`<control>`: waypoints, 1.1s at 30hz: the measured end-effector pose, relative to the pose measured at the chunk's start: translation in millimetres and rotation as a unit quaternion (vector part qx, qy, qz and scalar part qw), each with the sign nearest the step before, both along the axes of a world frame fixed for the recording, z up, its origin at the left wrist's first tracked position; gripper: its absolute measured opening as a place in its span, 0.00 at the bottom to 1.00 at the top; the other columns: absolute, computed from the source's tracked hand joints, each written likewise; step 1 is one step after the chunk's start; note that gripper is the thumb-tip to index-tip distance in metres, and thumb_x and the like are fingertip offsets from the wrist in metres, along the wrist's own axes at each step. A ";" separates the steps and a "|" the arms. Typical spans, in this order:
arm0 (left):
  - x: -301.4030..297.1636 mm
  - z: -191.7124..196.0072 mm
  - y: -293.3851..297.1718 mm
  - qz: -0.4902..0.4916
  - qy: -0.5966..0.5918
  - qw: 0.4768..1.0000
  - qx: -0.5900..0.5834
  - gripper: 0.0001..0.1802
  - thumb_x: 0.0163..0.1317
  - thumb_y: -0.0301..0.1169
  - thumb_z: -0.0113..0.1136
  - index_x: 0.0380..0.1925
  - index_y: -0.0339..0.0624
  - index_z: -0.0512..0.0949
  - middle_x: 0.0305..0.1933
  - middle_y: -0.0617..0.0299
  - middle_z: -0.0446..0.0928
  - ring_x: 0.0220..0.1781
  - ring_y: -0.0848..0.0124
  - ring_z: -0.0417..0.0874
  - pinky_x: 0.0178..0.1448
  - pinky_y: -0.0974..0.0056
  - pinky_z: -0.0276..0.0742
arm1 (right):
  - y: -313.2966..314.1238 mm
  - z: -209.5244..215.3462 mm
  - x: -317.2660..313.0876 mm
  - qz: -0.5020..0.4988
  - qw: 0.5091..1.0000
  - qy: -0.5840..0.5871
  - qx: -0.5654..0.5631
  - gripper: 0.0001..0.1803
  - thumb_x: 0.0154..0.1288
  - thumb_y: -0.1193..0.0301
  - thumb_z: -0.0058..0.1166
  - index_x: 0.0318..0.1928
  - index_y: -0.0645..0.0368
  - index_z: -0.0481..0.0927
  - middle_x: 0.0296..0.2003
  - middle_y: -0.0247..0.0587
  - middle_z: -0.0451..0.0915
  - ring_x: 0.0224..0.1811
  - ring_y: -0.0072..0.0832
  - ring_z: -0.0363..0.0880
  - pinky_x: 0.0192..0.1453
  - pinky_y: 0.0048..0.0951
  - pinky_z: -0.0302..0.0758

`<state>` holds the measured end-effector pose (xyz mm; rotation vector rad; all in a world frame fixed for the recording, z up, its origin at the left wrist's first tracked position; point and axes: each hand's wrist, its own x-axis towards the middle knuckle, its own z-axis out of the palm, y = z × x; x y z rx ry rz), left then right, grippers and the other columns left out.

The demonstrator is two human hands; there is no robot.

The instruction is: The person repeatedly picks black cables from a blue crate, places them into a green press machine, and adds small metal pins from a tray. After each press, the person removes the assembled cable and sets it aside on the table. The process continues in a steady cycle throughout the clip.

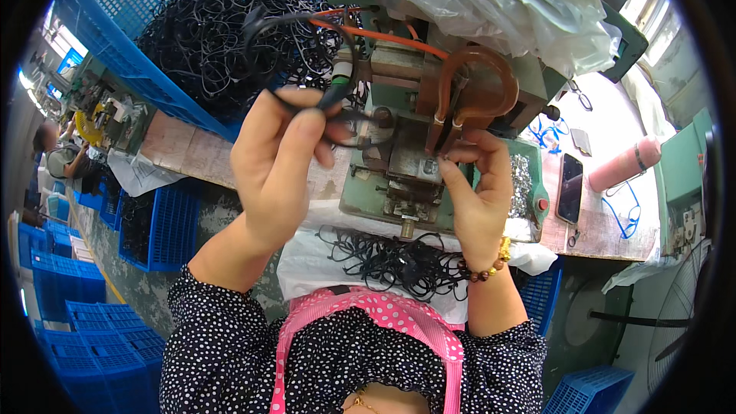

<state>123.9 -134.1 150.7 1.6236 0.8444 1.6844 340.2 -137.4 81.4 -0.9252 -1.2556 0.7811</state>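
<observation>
My left hand (277, 161) is closed round a black eyeglass frame (354, 69), pinching it between thumb and fingers. One rim loops up above the hand, somewhat blurred; the other part points right toward the machine's clamp (377, 142). At the metal block (418, 157) of the green bench machine (360, 195), my right hand (479, 184) has thumb and forefinger together just under the tip of a bent brown copper-like tube (510, 80). Whatever small thing lies between those fingertips is too small to make out.
A blue crate (130, 61) heaped with black frames (215, 38) stands back left. More black frames (406, 264) lie on white cloth before me. Right of the machine are small metal parts (523, 188), a phone (569, 188) and a pink bottle (625, 165). Orange hoses (383, 40) cross behind.
</observation>
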 end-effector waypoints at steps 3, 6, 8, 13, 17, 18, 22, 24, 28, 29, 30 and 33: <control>5.0 1.6 31.0 -0.026 -0.027 0.999 0.006 0.09 0.76 0.29 0.51 0.46 0.34 0.76 0.36 0.59 0.82 0.31 0.81 0.76 0.35 0.76 0.72 | 0.7 -2.0 -10.0 0.024 0.999 0.020 -0.007 0.26 0.65 0.85 0.59 0.61 0.64 0.66 0.42 0.36 0.79 0.48 0.22 0.77 0.56 0.23 0.73; 8.6 -2.5 33.2 -0.014 -0.036 0.999 0.010 0.10 0.77 0.31 0.52 0.45 0.34 0.76 0.34 0.61 0.81 0.31 0.81 0.77 0.34 0.75 0.72 | 1.8 -2.4 -15.0 0.042 0.995 0.093 -0.017 0.26 0.65 0.85 0.58 0.61 0.64 0.66 0.42 0.37 0.79 0.49 0.22 0.76 0.56 0.23 0.73; 11.7 -7.4 26.0 0.008 -0.035 0.999 0.015 0.10 0.76 0.30 0.52 0.46 0.33 0.76 0.35 0.60 0.82 0.32 0.80 0.78 0.35 0.75 0.73 | 2.2 -2.9 -15.0 0.045 0.995 0.090 -0.025 0.27 0.65 0.85 0.58 0.63 0.64 0.65 0.44 0.38 0.79 0.50 0.22 0.76 0.57 0.24 0.73; 30.2 -25.8 1.3 -0.073 0.081 0.994 0.003 0.06 0.70 0.24 0.58 0.44 0.33 0.79 0.36 0.59 0.83 0.33 0.76 0.81 0.37 0.70 0.77 | 1.7 -4.9 -3.8 0.020 0.998 0.052 0.002 0.26 0.64 0.85 0.58 0.62 0.68 0.68 0.43 0.39 0.82 0.48 0.22 0.79 0.58 0.24 0.73; 43.2 -34.7 6.6 -0.091 0.119 0.989 0.006 0.05 0.69 0.24 0.60 0.41 0.34 0.80 0.33 0.59 0.82 0.30 0.74 0.82 0.35 0.69 0.76 | -5.2 -3.3 18.2 -0.013 0.999 0.049 -0.014 0.21 0.66 0.85 0.55 0.60 0.67 0.71 0.45 0.40 0.82 0.50 0.23 0.79 0.60 0.25 0.72; 44.2 -35.6 9.2 -0.090 0.131 0.987 0.006 0.05 0.69 0.24 0.60 0.41 0.33 0.80 0.33 0.59 0.82 0.30 0.73 0.82 0.34 0.69 0.76 | -7.0 -3.3 23.6 -0.033 0.998 0.041 -0.028 0.20 0.67 0.85 0.54 0.59 0.67 0.72 0.45 0.40 0.82 0.50 0.23 0.79 0.60 0.25 0.72; 46.8 -36.9 18.9 -0.079 0.173 0.980 0.066 0.06 0.65 0.24 0.63 0.39 0.33 0.80 0.29 0.55 0.79 0.28 0.63 0.82 0.33 0.64 0.76 | -14.2 -9.1 47.7 -0.090 0.996 0.026 -0.003 0.18 0.68 0.84 0.54 0.58 0.66 0.74 0.46 0.41 0.82 0.51 0.24 0.79 0.61 0.26 0.72; 47.6 -36.7 22.1 -0.065 0.215 0.962 0.157 0.07 0.62 0.24 0.65 0.38 0.34 0.79 0.29 0.53 0.78 0.28 0.57 0.81 0.32 0.61 0.76 | -18.1 -19.3 62.1 -0.154 0.987 -0.007 0.038 0.16 0.69 0.84 0.54 0.56 0.66 0.76 0.46 0.40 0.82 0.52 0.25 0.80 0.62 0.27 0.71; 49.2 -37.7 21.8 -0.044 0.232 0.948 0.214 0.09 0.58 0.23 0.68 0.37 0.34 0.79 0.30 0.51 0.78 0.28 0.51 0.79 0.32 0.57 0.75 | -19.4 -53.5 89.4 -0.303 0.947 -0.109 0.017 0.13 0.69 0.84 0.53 0.52 0.62 0.80 0.45 0.37 0.83 0.49 0.24 0.80 0.60 0.27 0.72; 48.9 -38.3 21.1 -0.041 0.238 0.947 0.214 0.09 0.57 0.23 0.68 0.37 0.34 0.79 0.30 0.51 0.78 0.29 0.51 0.80 0.32 0.56 0.75 | -17.9 -62.1 95.1 -0.289 0.951 -0.109 -0.025 0.12 0.69 0.83 0.53 0.51 0.62 0.81 0.45 0.37 0.83 0.49 0.23 0.80 0.60 0.27 0.72; 48.2 -38.7 20.3 -0.039 0.235 0.946 0.219 0.10 0.57 0.23 0.69 0.37 0.34 0.79 0.30 0.51 0.79 0.29 0.51 0.80 0.32 0.56 0.75 | -18.8 -69.5 98.8 -0.284 0.949 -0.103 -0.090 0.12 0.69 0.83 0.53 0.50 0.61 0.81 0.45 0.37 0.83 0.49 0.23 0.80 0.60 0.27 0.71; 47.0 -39.8 20.9 -0.037 0.240 0.947 0.211 0.11 0.56 0.23 0.70 0.38 0.34 0.79 0.31 0.51 0.79 0.30 0.51 0.81 0.34 0.56 0.76 | -22.8 -80.7 103.5 -0.250 0.900 -0.356 -0.034 0.14 0.61 0.76 0.62 0.48 0.59 0.82 0.48 0.43 0.82 0.59 0.40 0.76 0.67 0.40 0.67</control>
